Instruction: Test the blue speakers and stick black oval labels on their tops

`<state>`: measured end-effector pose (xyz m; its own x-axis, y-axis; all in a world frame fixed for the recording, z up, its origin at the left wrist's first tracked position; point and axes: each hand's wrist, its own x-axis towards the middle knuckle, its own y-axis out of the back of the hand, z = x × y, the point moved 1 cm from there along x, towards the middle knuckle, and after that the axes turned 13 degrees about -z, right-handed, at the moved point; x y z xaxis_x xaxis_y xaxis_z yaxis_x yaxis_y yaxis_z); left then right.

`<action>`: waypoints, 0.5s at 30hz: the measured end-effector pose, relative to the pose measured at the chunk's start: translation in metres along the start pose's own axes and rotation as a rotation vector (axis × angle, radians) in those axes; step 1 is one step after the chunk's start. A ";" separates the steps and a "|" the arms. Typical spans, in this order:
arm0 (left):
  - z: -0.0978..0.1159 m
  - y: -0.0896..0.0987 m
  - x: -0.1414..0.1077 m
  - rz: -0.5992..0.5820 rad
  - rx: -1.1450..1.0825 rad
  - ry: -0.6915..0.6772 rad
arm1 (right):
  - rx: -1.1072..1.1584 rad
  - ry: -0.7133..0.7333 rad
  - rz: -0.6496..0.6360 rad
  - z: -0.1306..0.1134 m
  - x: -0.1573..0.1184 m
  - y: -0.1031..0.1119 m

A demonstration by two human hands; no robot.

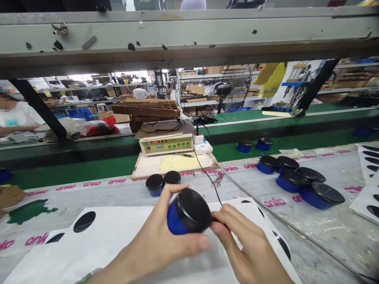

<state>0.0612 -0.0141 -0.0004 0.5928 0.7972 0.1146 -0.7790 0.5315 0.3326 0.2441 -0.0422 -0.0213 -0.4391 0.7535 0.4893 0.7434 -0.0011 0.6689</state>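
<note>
My left hand (166, 232) is wrapped round a short round blue canister (177, 219) with a glossy black top, tilted above the work surface. Against the right edge of this canister, the fingers of my right hand (239, 236) are pinched together. A thin black cable (209, 177) runs down from the bench unit to those fingers, and its end is hidden in them. Beneath both hands lies a white sheet (127, 223) carrying black oval stickers (84, 221). Just behind my left hand stand two similar canisters (154, 184).
Several blue-and-black canisters (321, 195) are grouped at the right, beside more sticker sheets (370, 189). A control box (167, 144) with buttons and a lit red light stands ahead. A grey cord (284, 221) crosses the plastic-covered table. A shelf beam (189, 33) spans overhead. A person (17, 112) sits far left.
</note>
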 end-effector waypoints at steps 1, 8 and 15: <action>0.001 0.001 0.000 0.012 0.177 -0.052 | 0.085 -0.014 -0.052 0.005 -0.002 -0.003; 0.011 -0.021 -0.010 0.137 1.015 -0.582 | 0.175 0.027 0.025 0.023 -0.018 -0.020; 0.016 -0.033 -0.017 0.074 0.927 -0.513 | 0.155 -0.003 0.168 0.011 -0.022 -0.022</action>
<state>0.0801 -0.0495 0.0017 0.7340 0.4872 0.4732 -0.4851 -0.1115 0.8673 0.2437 -0.0515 -0.0531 -0.3014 0.7534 0.5844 0.8745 -0.0259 0.4843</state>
